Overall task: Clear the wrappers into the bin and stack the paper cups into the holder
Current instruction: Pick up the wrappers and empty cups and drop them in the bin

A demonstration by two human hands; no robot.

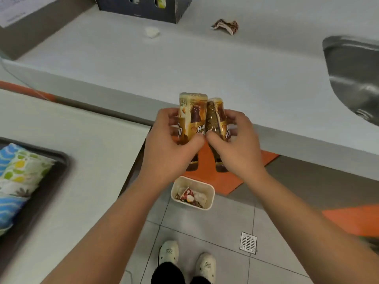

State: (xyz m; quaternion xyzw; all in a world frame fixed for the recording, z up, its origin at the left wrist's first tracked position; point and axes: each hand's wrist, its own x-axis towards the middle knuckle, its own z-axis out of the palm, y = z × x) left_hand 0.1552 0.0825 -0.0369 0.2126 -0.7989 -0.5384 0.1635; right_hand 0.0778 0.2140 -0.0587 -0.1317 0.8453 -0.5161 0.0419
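My left hand [174, 140] grips a yellow-and-brown printed paper cup [191, 117], held with its length pointing away from me. My right hand [233, 140] grips a second printed cup [217, 117] right beside it, and the two cups touch. Both hang in front of the grey counter's edge, above a small white bin [207, 201] on the floor that holds wrappers. A crumpled brown wrapper [225, 26] lies far back on the counter [184, 64]. A crumpled white scrap [151, 32] lies left of it, near a dark cardboard box holder [143, 7].
A steel sink [354, 78] is set into the counter at the right. At the left a second worktop carries a dark tray [55, 175] with patterned packets [18, 173]. Below are tiled floor, orange mats [231, 179], a floor drain [248, 242] and my shoes.
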